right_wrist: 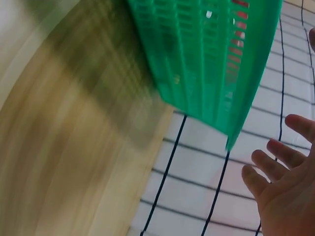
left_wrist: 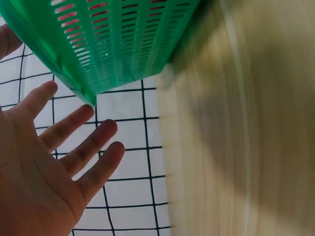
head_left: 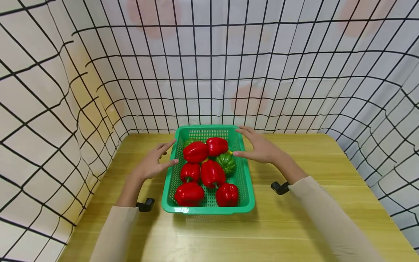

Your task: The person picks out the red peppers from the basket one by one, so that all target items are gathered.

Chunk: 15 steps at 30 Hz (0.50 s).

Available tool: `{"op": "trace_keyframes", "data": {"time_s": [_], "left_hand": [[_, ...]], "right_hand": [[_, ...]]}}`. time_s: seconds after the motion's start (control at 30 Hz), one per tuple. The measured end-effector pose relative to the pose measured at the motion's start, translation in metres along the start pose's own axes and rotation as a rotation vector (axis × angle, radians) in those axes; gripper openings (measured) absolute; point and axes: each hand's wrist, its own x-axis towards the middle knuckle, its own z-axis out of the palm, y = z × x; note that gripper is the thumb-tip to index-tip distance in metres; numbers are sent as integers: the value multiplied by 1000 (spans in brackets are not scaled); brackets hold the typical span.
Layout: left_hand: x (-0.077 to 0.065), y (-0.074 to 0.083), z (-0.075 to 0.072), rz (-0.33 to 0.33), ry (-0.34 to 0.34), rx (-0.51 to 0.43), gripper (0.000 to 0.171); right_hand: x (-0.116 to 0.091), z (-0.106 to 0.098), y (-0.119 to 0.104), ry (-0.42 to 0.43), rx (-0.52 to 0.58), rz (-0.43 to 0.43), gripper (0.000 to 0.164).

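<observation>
A green plastic basket [head_left: 209, 210] with slotted walls stands on the wooden table, holding several red bell peppers [head_left: 212, 174] and a ribbed green vegetable [head_left: 226, 163] with a yellow stem. Part of another green item [head_left: 189, 142] shows at the back left, mostly hidden by a pepper. Beside the left rim is my left hand [head_left: 153, 162], fingers spread and thumb reaching toward the basket. My right hand [head_left: 260, 145] is at the right rim, fingers extended and thumb over the edge. In the left wrist view the fingers [left_wrist: 101, 140] hold nothing; the right wrist view shows extended fingers [right_wrist: 270, 164] too.
A black wire grid [head_left: 209, 78] backed by white sheeting rises behind the table and along both sides. Wooden tabletop [head_left: 294, 225] surrounds the basket. A small black device [head_left: 146, 205] is strapped at the left wrist, another black device [head_left: 280, 187] at the right.
</observation>
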Motion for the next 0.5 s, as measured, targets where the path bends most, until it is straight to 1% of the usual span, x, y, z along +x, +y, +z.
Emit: {"op": "trace_keyframes", "data": {"time_s": [0.1,0.23,0.37,0.5], "left_hand": [[-4,5,4,13,-6,-44,83],[-9,9,11,-7,7,-77,86],[-13,7,22,-28,51,-101,84],[-16,7,31,-6,107,-149,82]], "right_hand": [[6,7,-9,14,21,-19,90],[14,17,-21,29,61,-52,87],[23,26,-26,30,72,-72,87],[30,30,-26,28,65,-67,87]]}}
